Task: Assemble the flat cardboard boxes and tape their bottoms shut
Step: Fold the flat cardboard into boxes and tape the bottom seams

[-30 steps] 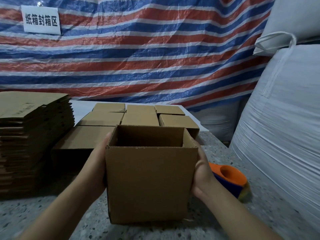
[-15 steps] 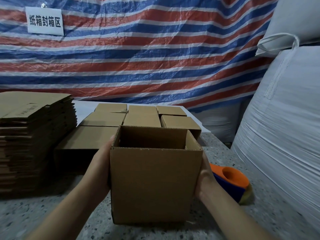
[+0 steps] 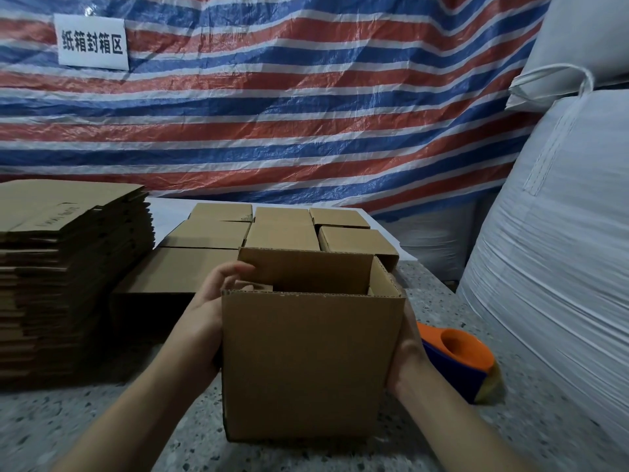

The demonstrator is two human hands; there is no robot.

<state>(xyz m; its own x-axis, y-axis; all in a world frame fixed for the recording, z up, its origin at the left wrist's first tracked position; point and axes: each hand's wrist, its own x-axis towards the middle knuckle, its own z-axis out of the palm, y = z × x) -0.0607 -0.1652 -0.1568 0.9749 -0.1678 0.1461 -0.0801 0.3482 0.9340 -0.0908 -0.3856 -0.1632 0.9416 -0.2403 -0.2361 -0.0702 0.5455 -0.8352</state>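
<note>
- One brown, open-topped cardboard box stands upright on the grey speckled stone counter, near its front edge, between the two hands.
- Left hand is at the box's left wall, its fingers curled over the top rim and reaching inside, gripping that wall.
- Right hand lies against the right wall; the box hides most of it, so I cannot tell how its fingers lie.
- Just right of that hand lies an orange and blue tape dispenser.
- Behind the box sits a cluster of finished brown cardboard boxes, packed side by side.
- A tall stack of flat brown cardboard blanks stands at the left.
- Large white woven sacks fill the right side.
- A red, white and blue striped tarpaulin hangs behind, bearing a white sign with dark characters.
</note>
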